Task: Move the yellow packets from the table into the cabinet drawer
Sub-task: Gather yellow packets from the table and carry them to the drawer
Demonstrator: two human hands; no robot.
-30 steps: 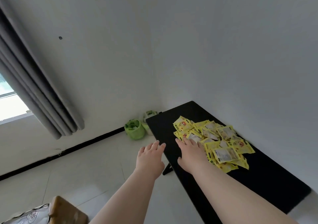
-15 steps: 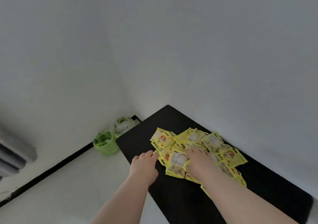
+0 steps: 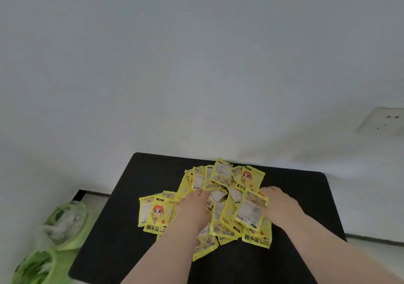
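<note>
A heap of yellow packets lies in the middle of a black table that stands against a white wall. My left hand rests palm-down on the heap's left part, its fingers spread over the packets. On the heap's right side, my right hand pushes against several packets that tilt up onto it and hide its thumb. Neither hand has lifted a packet. The cabinet drawer is not in view.
Two green plastic bags sit on the floor to the left of the table. A wall socket is at the upper right. The table's far edge touches the wall.
The view has swung right and down, so the table is centred. My left hand moved from the table edge onto the heap. My right hand shifted to the heap's right side.
</note>
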